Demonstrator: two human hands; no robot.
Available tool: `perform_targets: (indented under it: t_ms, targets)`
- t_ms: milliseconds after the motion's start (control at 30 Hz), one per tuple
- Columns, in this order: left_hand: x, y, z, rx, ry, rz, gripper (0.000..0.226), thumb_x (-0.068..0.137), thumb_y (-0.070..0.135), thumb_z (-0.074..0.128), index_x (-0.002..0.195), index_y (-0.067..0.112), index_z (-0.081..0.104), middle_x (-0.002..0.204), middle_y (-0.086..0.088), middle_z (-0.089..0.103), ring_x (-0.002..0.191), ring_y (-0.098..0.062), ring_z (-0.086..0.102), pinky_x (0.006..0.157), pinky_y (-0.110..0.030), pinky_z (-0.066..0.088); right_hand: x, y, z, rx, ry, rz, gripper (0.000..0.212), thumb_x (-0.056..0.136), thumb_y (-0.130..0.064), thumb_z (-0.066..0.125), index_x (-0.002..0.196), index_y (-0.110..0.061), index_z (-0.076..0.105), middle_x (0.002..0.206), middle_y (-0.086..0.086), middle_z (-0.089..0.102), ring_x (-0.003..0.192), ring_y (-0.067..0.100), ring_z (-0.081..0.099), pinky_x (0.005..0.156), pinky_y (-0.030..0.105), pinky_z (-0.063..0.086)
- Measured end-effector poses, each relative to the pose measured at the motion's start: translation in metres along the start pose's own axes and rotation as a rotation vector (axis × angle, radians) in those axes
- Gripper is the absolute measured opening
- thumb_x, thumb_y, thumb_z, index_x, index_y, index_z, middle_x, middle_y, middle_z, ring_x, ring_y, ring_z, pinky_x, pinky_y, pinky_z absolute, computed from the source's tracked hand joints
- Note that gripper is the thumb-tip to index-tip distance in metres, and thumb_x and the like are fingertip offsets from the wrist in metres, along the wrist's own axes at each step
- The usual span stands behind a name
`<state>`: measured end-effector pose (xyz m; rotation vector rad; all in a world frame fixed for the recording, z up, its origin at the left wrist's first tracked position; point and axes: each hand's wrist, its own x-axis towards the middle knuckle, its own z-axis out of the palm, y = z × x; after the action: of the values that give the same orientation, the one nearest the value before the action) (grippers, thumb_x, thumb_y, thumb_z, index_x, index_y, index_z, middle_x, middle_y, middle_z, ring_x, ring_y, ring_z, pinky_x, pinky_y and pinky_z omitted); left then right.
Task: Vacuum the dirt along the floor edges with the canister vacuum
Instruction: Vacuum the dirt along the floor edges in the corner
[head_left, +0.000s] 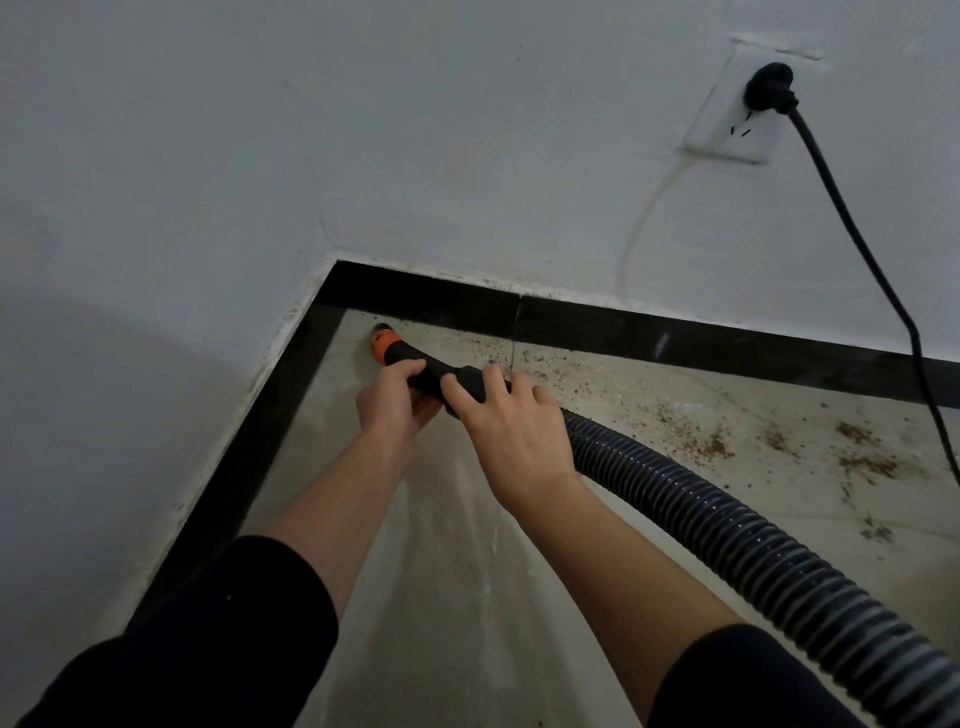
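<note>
A black vacuum nozzle tube with an orange tip (383, 342) points into the floor corner, its mouth close to the black baseboard (571, 325). My left hand (397, 397) grips the tube from below, just behind the orange tip. My right hand (511, 423) grips the tube's rear end from above, where the ribbed black hose (727, 530) joins it. The hose runs off toward the lower right. Brown dirt (711, 447) is scattered on the pale floor along the far wall, to the right of the nozzle. The canister itself is out of view.
A black power cord (862, 249) hangs from a plug in a white wall socket (737, 109) and drops to the floor at the right. White walls meet in the corner; a black baseboard strip (249, 447) also lines the left wall.
</note>
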<state>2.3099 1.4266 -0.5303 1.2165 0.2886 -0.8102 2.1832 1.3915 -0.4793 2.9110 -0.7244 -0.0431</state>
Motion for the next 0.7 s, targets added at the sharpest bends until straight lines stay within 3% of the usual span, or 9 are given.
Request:
perform_targets:
  t_ms: [100,200,467,700]
  targets:
    - [0.008,0.008,-0.003,-0.015,0.017,0.014,0.024,0.087,0.007,0.063,0.11,0.002,0.062,0.101,-0.02,0.071,0.092,-0.029,0.071,0.084,-0.036,0.058,0.01,-0.004,0.0,0.005,0.011,-0.015,0.068,0.093,-0.01,0.051,0.148,-0.021,0.013,0.137,0.023,0.033,0.117,0.038,0.044,0.096,0.045,0.039]
    - [0.017,0.012,-0.008,-0.009,0.014,0.02,0.013,0.087,0.008,0.062,0.1,0.007,0.061,0.102,-0.02,0.071,0.091,-0.029,0.071,0.084,-0.036,0.058,0.018,-0.009,0.001,0.006,0.021,-0.026,0.069,0.092,-0.01,0.053,0.147,-0.021,0.013,0.137,0.023,0.033,0.117,0.038,0.044,0.095,0.045,0.04]
    - [0.027,0.013,-0.012,-0.025,-0.015,0.038,0.031,0.088,0.007,0.061,0.118,0.001,0.059,0.105,-0.021,0.07,0.093,-0.029,0.071,0.074,-0.031,0.059,0.029,-0.01,0.007,0.006,0.001,-0.031,0.069,0.092,-0.01,0.053,0.147,-0.021,0.013,0.138,0.024,0.033,0.118,0.039,0.043,0.096,0.046,0.04]
    - [0.027,0.014,-0.009,-0.028,-0.006,0.031,0.008,0.088,0.008,0.061,0.095,0.01,0.06,0.106,-0.021,0.07,0.095,-0.029,0.07,0.084,-0.036,0.058,0.027,-0.011,0.002,-0.002,0.004,-0.045,0.068,0.092,-0.009,0.051,0.148,-0.019,0.013,0.138,0.025,0.031,0.118,0.039,0.042,0.095,0.046,0.039]
